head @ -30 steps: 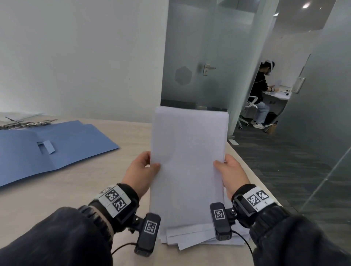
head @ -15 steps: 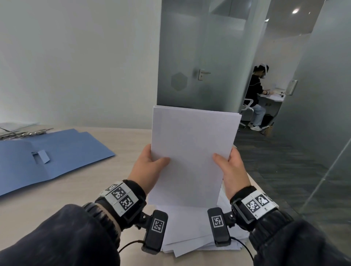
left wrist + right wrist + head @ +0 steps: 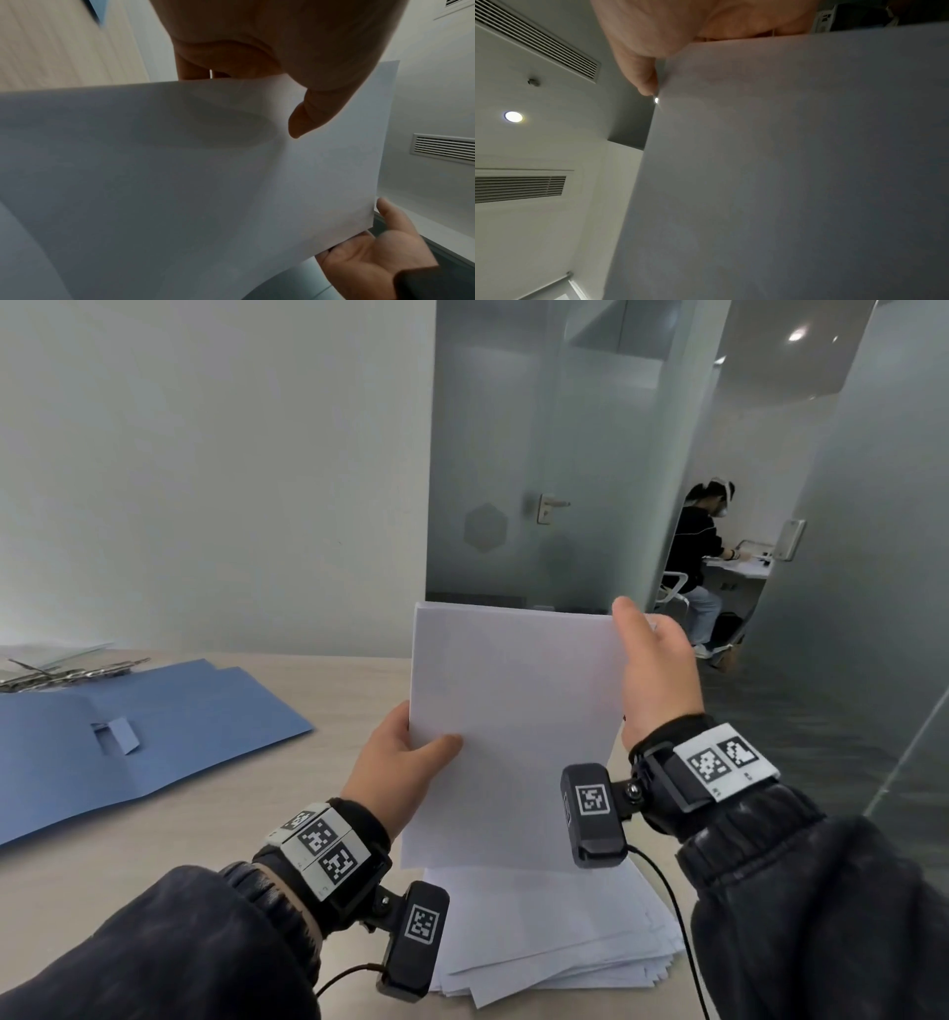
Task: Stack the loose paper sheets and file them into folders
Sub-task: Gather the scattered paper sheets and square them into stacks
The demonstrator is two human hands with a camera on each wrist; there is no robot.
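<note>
At the far left edge of the tabletop [image 3: 215,819] lay metal clips [image 3: 67,672], and just in front of them an open blue folder [image 3: 169,731] lay flat, reaching toward the middle; the left hand [image 3: 405,767] pinched the left edge of the held sheets [image 3: 513,737], thumb on the front face and fingers behind; these white sheets stood nearly upright above the near right part of the tabletop; under them an uneven paper pile [image 3: 554,937] lay flat near the right edge; the right hand [image 3: 655,670] was at the upper right corner of the held sheets, thumb along the edge, the fingers hidden behind, so I cannot tell how firmly it gripped.
</note>
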